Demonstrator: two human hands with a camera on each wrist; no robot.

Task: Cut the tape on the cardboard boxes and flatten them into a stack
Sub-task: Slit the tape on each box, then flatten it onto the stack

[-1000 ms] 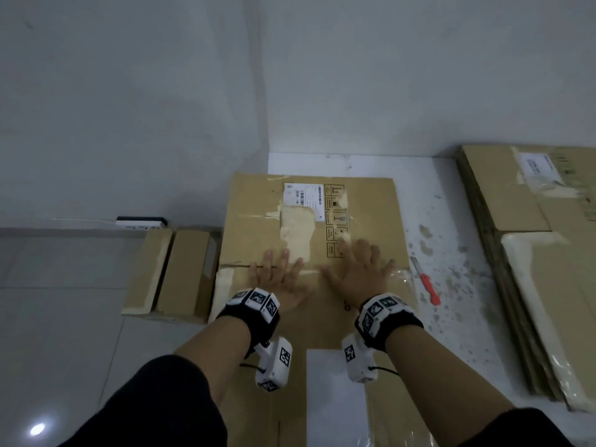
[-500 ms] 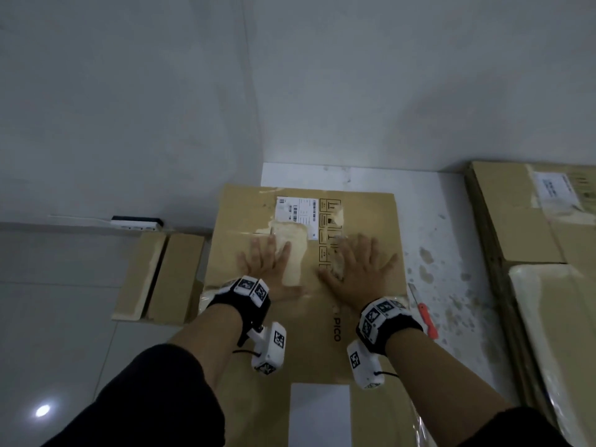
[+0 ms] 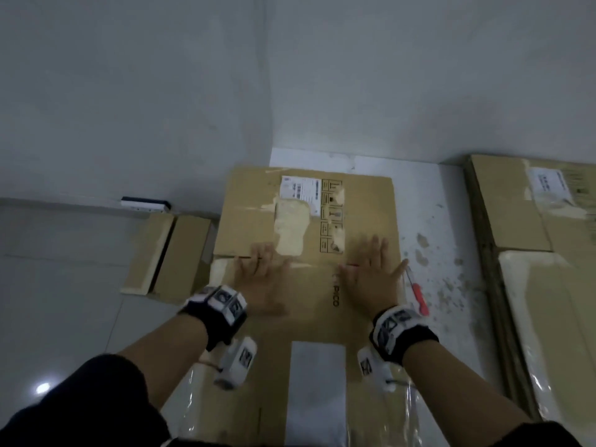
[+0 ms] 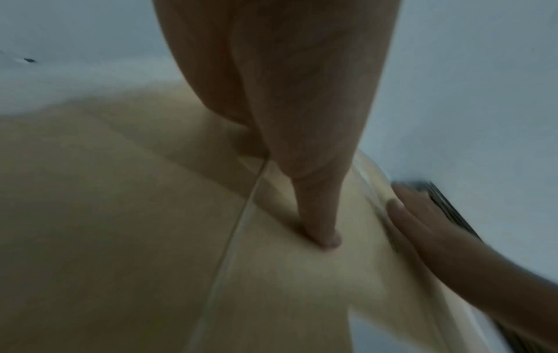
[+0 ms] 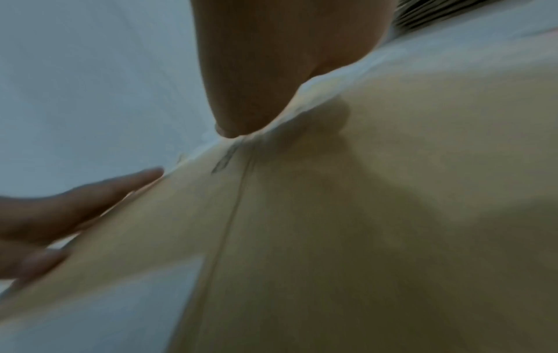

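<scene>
Flat down, both palms. Left hand (image 3: 263,279) spread on the flattened cardboard box (image 3: 309,317), fingers straight and reaching over the crease that crosses the sheet; nothing gripped. Right hand (image 3: 371,279) likewise splayed, fingers fanned wide, pressed on the same sheet close to its right edge, little finger almost at the edge. Seen from the left wrist camera: thumb tip pressed onto the brown surface, a thin line of clear tape running past it, the other hand lying flat further off. Seen from the right wrist camera: much the same, blurred, with faint dark print on the card near the thumb. Black wrist bands with white marker blocks on both forearms, dark sleeves pushed up behind them.

Lying on the pale floor, pushed toward the corner of two white walls, with a white shipping label (image 3: 298,190) and a torn pale patch (image 3: 290,229) near the far edge, plus a column of black handling symbols and printed letters between the hands. Glossy tape along the near flaps.

Just beside the right hand, on the floor: a red-handled cutter (image 3: 417,293), touching or nearly touching the sheet's edge; cannot tell which. Further right, well apart: a stack of flattened boxes (image 3: 516,227). To the left, beside the sheet: a smaller cardboard box (image 3: 174,253), flaps open. Behind it, against the wall: a white power strip (image 3: 145,203).
</scene>
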